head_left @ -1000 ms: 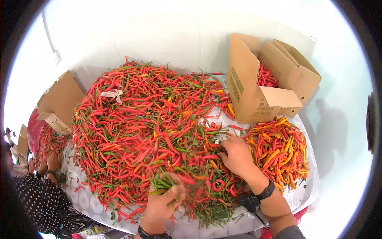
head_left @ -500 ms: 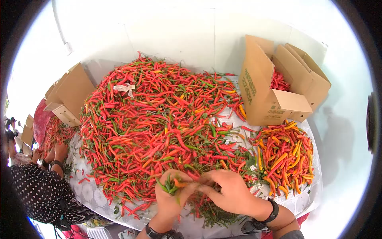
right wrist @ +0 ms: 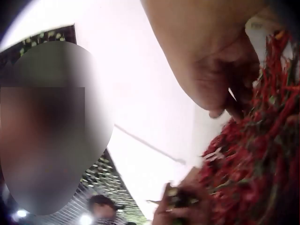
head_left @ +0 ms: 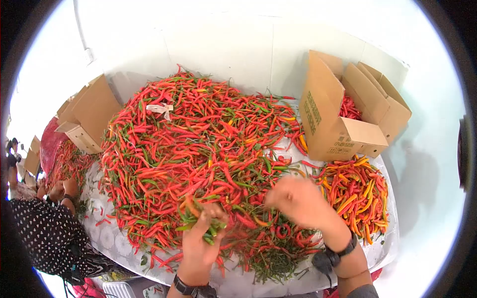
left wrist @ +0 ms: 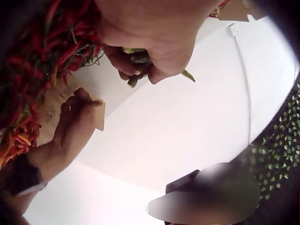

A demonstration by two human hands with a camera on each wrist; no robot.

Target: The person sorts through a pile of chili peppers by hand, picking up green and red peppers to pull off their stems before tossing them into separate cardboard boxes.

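In the head view my left hand (head_left: 201,243) grips a small bunch of green chilies (head_left: 188,218) over the front of a large heap of red chilies (head_left: 198,144). An orange chili (head_left: 191,205) shows beside the bunch. Green stem ends (left wrist: 133,82) stick out between the curled fingers in the left wrist view. My right hand (head_left: 298,201), blurred, is over the right part of the heap, near a smaller orange and yellow chili pile (head_left: 355,198). In the right wrist view, thumb and fingers of the right hand (right wrist: 220,75) are loosely bent with nothing visible between them.
A cardboard box (head_left: 323,134) with red chilies inside stands at the back right. Loose green stems (head_left: 273,260) lie at the near edge of the covered table (head_left: 387,238). On the left, another person in a dotted top (head_left: 42,238) works near a second box (head_left: 92,111).
My right hand went from the right side of the heap to meet my left hand, then drew back up and right. The left hand keeps its green chilies throughout.
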